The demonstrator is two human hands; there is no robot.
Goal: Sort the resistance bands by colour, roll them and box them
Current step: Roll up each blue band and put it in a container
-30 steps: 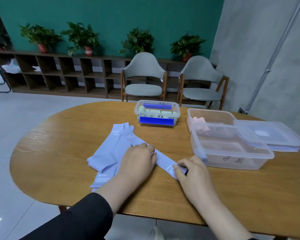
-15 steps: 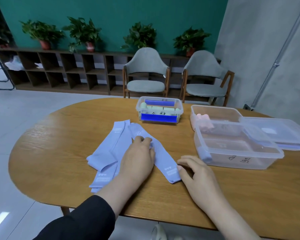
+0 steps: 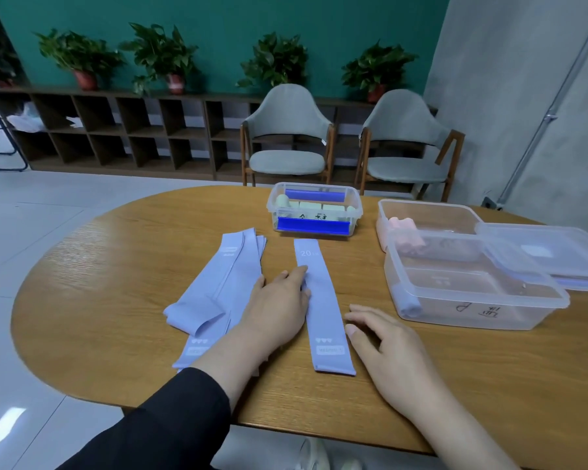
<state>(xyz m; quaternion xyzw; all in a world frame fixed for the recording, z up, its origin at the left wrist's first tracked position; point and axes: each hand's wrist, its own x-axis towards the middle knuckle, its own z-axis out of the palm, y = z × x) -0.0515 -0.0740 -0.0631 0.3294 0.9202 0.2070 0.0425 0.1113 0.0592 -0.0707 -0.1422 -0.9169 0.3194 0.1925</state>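
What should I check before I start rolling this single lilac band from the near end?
1. Single band lies flat and straight: ok.
2. It is separated from the pile: ok.
3. Left hand steadies its edge: ok.
4. Right hand grips the near end: not ok, it rests open beside it.
5. Front box is open, with room: ok.
6. Band free of twists underneath: cannot tell.

One lavender band lies flat — beside a lavender pile.

Left hand flat, palm down, fingers extended; right hand flat, fingers spread.
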